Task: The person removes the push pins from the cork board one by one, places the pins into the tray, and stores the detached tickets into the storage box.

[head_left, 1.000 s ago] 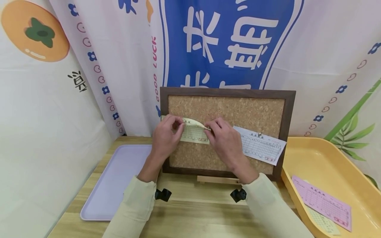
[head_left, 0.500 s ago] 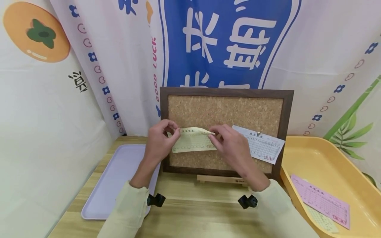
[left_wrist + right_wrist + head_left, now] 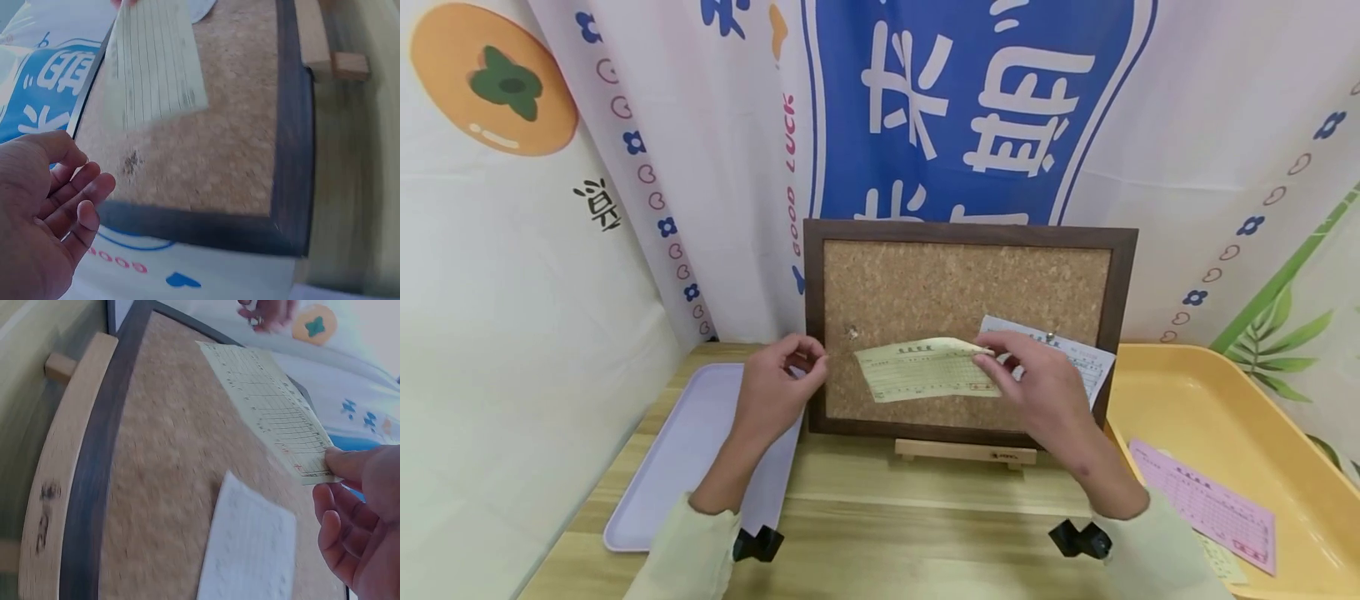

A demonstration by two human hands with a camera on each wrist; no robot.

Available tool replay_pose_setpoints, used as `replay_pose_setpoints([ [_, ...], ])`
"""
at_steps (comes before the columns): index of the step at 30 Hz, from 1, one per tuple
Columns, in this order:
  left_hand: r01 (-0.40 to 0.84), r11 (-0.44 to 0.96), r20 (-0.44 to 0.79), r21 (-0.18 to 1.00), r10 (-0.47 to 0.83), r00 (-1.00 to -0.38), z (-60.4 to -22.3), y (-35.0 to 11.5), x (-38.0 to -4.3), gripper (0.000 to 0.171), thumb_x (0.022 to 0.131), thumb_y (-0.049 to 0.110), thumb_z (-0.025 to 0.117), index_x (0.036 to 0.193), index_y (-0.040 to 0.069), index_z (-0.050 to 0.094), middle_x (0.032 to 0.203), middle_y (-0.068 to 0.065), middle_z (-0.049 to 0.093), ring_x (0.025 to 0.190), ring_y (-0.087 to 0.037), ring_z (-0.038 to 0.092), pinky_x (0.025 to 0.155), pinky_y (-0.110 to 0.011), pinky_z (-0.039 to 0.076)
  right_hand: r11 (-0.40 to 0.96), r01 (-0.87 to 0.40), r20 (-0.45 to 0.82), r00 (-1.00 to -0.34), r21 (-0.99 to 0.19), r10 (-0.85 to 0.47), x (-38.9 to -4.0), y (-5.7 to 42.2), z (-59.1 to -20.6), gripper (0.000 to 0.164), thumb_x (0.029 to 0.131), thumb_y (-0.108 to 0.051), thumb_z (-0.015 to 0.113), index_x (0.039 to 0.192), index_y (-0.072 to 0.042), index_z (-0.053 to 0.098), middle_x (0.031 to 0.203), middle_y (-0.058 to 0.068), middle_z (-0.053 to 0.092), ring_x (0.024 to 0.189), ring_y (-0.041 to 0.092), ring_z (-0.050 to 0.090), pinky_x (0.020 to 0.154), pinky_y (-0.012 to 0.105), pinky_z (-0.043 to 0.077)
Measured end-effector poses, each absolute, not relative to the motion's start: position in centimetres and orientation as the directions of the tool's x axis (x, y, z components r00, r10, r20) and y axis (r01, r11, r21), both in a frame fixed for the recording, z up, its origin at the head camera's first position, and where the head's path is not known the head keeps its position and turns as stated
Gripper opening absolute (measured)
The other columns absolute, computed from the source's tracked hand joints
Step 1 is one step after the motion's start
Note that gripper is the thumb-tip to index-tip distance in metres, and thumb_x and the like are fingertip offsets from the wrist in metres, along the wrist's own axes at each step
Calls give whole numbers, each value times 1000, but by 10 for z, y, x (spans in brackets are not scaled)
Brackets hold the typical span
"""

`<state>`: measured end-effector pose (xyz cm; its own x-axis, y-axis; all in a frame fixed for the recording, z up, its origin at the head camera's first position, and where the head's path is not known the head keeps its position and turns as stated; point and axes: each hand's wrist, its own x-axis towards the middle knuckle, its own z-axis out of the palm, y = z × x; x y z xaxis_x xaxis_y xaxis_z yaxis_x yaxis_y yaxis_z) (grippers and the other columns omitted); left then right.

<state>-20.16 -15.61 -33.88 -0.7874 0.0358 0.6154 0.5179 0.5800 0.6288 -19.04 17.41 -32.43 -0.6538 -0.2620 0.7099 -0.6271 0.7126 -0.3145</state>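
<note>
My left hand (image 3: 778, 383) is left of the corkboard (image 3: 955, 287), thumb and forefinger tips together. In the right wrist view a small shiny thing, apparently a push pin (image 3: 255, 320), shows between those fingertips, blurred. My right hand (image 3: 1045, 383) pinches the right end of a yellow-green printed slip (image 3: 925, 371), which hangs in front of the board with its left end loose. Behind that hand a white slip (image 3: 1093, 358) is fixed to the cork by a pin (image 3: 1051, 337). A small rough mark (image 3: 131, 162) shows on the cork at the left.
A small wooden stand (image 3: 966, 452) supports the board on the table (image 3: 880, 542). On the left lies a lilac tray (image 3: 662, 467). A yellow tray (image 3: 1195, 379) on the right holds a pink slip (image 3: 1210, 504) over a yellow-green one (image 3: 1225, 560). A printed curtain hangs behind.
The yellow-green slip has come away from the cork and moved right and down with my right hand. My left hand has let go of it and drawn left, past the board's edge.
</note>
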Motion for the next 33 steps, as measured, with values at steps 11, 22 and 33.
replay_pose_setpoints([
  [11, 441, 632, 574, 637, -8, -819, -361, -193, -187, 6, 86, 3, 78, 89, 7, 74, 81, 0, 71, 70, -13, 66, 59, -18, 50, 772, -539, 680, -707, -337, -196, -162, 230, -320, 22, 90, -6, 80, 111, -11, 75, 89, -1, 73, 70, 11, 64, 60, 23, 51],
  [22, 400, 685, 557, 609, -11, -830, -374, -220, -177, 15, 86, -1, 76, 87, 13, 72, 81, 4, 70, 70, -12, 64, 61, -16, 49, 799, -414, 607, -791, -435, -79, -135, 285, -324, 25, 91, -10, 80, 115, -14, 76, 94, 3, 74, 78, -5, 61, 69, 7, 46],
  [33, 335, 747, 485, 574, 19, -874, -387, -249, -175, 12, 86, 1, 75, 86, 12, 70, 81, 2, 67, 70, -14, 63, 65, -24, 51, 861, -213, 532, -843, -462, 77, -112, 341, -331, 21, 94, -12, 78, 114, -8, 74, 87, 14, 73, 69, -11, 52, 55, 13, 41],
])
